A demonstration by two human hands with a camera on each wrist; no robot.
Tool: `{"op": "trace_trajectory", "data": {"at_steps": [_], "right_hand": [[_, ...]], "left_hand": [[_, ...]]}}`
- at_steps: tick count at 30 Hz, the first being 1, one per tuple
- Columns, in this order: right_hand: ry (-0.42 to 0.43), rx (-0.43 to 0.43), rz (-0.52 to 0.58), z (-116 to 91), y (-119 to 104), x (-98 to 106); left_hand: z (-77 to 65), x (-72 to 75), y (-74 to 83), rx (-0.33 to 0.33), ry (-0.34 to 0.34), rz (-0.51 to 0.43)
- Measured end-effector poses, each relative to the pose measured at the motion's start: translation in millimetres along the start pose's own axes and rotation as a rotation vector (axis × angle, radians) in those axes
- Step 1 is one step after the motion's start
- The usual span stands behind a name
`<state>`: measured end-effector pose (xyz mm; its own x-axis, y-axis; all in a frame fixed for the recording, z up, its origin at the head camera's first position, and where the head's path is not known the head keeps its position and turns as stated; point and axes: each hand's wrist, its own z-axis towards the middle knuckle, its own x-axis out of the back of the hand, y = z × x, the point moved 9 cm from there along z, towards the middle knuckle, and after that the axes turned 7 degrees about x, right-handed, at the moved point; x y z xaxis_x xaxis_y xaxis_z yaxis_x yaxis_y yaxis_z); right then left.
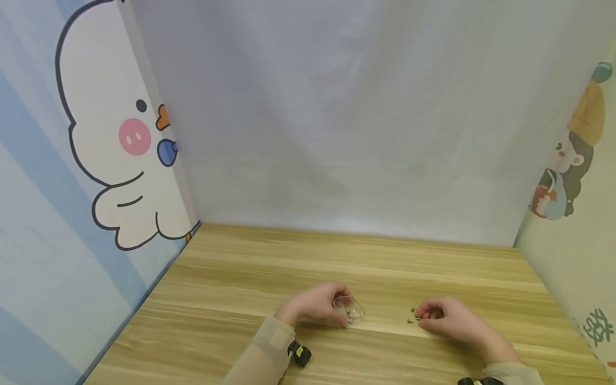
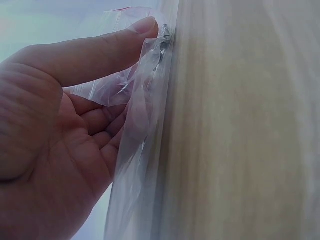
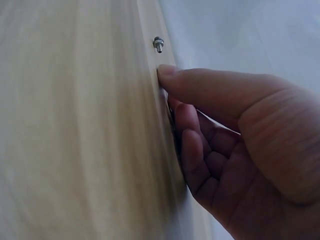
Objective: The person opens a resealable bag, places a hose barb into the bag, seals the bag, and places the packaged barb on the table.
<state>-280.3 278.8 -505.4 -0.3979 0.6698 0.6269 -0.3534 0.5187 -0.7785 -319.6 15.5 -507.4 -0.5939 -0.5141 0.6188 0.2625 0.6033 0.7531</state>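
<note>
The yellowish wood-grain desk point(image 1: 269, 256) met a pale grey backdrop point(image 1: 337, 107) at its far edge, between cartoon-printed walls point(image 1: 53, 235). The left hand point(image 1: 317, 305) gripped a clear plastic bag point(image 1: 357, 310), a stretch of wood separating it from small metallic screws point(image 1: 410, 321) by the right hand point(image 1: 454, 321), fingers curled; whether they pinched one was unclear.

We've got a light wood-grain tabletop point(image 1: 192, 299) across the bottom of the head frame, grain running roughly left-right. Plain grey-white backdrop point(image 1: 337, 133) fills upper centre, soft folds in it. At left we see a blue striped panel point(image 1: 29, 256) with a big white cartoon animal point(image 1: 96, 80), black outline, pink oval point(image 1: 135, 137). Right side: we have a cream panel point(image 1: 563, 267), printed figure point(image 1: 582, 144) in orange hat point(image 1: 588, 115) upper right, dark green squiggle point(image 1: 598, 326) lower right.
</note>
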Motion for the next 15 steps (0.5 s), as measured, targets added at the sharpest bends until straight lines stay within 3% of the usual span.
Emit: {"op": "trace_trajectory", "data": {"at_steps": [15], "right_hand": [[0.001,0.013,-0.014,-1.4,-3.8,0.6]], "left_hand": [[1.0,-0.5,0.1,0.006,-0.004,-0.001]]}}
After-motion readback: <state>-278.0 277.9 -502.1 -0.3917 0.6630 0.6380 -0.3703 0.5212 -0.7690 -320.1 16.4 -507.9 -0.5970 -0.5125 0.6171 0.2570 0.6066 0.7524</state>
